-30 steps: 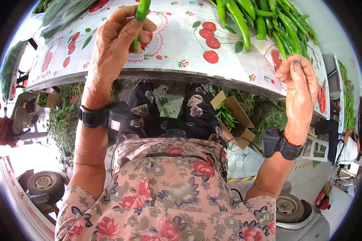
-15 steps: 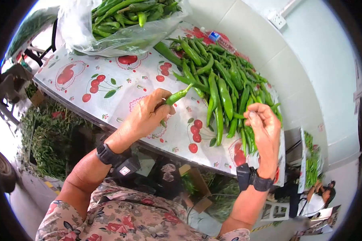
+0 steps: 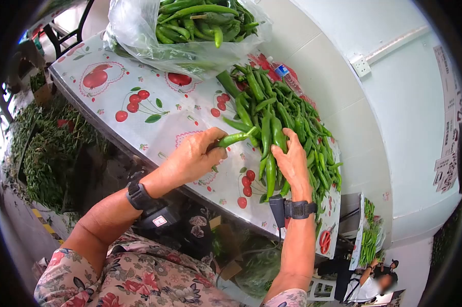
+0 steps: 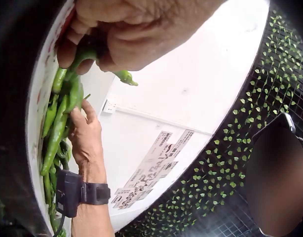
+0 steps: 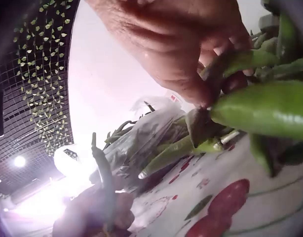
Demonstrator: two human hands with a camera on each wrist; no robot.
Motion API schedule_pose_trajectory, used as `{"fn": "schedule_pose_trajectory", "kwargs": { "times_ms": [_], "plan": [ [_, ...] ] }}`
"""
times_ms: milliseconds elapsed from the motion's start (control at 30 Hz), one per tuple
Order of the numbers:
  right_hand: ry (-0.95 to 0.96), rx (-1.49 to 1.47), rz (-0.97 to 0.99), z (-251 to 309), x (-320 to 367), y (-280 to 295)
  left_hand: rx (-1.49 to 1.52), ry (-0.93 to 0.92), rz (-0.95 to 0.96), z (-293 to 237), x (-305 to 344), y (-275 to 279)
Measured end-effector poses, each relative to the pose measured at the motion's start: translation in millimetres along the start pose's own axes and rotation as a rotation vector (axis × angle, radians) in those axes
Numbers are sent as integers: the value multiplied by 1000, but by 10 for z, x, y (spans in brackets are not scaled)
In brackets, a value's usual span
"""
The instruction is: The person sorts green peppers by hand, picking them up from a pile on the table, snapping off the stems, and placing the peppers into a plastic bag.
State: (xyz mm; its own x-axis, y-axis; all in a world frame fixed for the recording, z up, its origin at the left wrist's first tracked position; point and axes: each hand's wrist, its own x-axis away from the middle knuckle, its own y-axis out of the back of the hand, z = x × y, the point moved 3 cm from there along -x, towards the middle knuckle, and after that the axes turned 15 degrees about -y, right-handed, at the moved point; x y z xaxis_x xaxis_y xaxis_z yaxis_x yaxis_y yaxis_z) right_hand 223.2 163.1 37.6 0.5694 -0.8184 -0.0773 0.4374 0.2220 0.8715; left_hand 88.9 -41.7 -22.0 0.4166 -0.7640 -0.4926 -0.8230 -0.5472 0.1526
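My left hand [image 3: 192,156] grips a green chili pepper [image 3: 236,137] above the cherry-print tablecloth [image 3: 154,133], the stem end poking out to the right past the fingers. The lower part of that pepper is hidden inside the hand. At the near side of a heap of green chili peppers [image 3: 313,138], my right hand [image 3: 295,165] holds a pepper between thumb and fingers. The right wrist view shows those fingertips at the end of a large glossy pepper [image 5: 265,109], with others close around it.
A clear plastic bag [image 3: 133,30] full of green peppers stands at the back of the table. Behind the heap lies a plastic bottle [image 3: 288,78] against the tiled wall. Red-handled scissors [image 3: 324,241] lie near the right table end. Cut plants [image 3: 51,158] are piled on the floor.
The view has swung toward the pepper heap and the bag. My right hand has moved forward and left from the table's near edge onto the heap; my left hand keeps its pepper, now tilted right.
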Motion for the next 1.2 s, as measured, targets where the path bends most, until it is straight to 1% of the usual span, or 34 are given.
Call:
{"fn": "schedule_pose_trajectory", "kwargs": {
  "times_ms": [100, 133, 233, 367, 400, 500, 533, 633, 733, 767, 800, 833, 900, 967, 1000, 1133, 1200],
  "plan": [
    [2, -66, 14, 104, 43, -37, -7, -23, -33, 2, 1, -10],
    [-32, -41, 25, 183, 90, 5, -4, -27, -46, 7, 5, -14],
    [-69, 201, -56, 148, 33, 54, -13, -76, -60, 27, 7, -15],
    [14, 214, -22, -98, -51, 43, -31, -72, -53, 26, 1, -8],
    [-62, 83, 101, -129, -54, 41, -47, -85, -50, 15, -1, -2],
    [-86, -84, 231, -159, 79, 123, -49, -104, -64, 14, 10, -9],
    [-40, -90, 196, -214, 106, 130, -42, -109, -73, 20, 10, -13],
    [-138, -78, 251, -378, 105, 145, -74, -181, -86, 44, 11, -17],
    [-124, 25, 176, -293, 131, 151, -42, -92, -64, 45, 0, 24],
    [-118, 48, 145, -254, 146, 153, -69, -119, -61, 31, 6, 26],
    [-70, -23, 110, -368, 93, 129, -105, -150, -66, 26, 25, 5],
    [-90, -75, 128, -264, 146, 181, -144, -180, -71, 23, 34, -9],
    [-43, -249, 142, -336, 86, 207, -108, -191, -99, 18, 34, 1],
    [-19, -334, 139, -264, 64, 276, -74, -184, -107, 17, 39, -15],
    [-15, -374, 138, -220, 72, 301, -87, -176, -103, 7, 42, -12],
    [104, -452, 127, 49, 14, 368, -62, -185, -109, 29, 40, -6],
    [154, -475, 134, 314, 5, 368, -47, -192, -117, 34, 40, -9]
  ]
}}
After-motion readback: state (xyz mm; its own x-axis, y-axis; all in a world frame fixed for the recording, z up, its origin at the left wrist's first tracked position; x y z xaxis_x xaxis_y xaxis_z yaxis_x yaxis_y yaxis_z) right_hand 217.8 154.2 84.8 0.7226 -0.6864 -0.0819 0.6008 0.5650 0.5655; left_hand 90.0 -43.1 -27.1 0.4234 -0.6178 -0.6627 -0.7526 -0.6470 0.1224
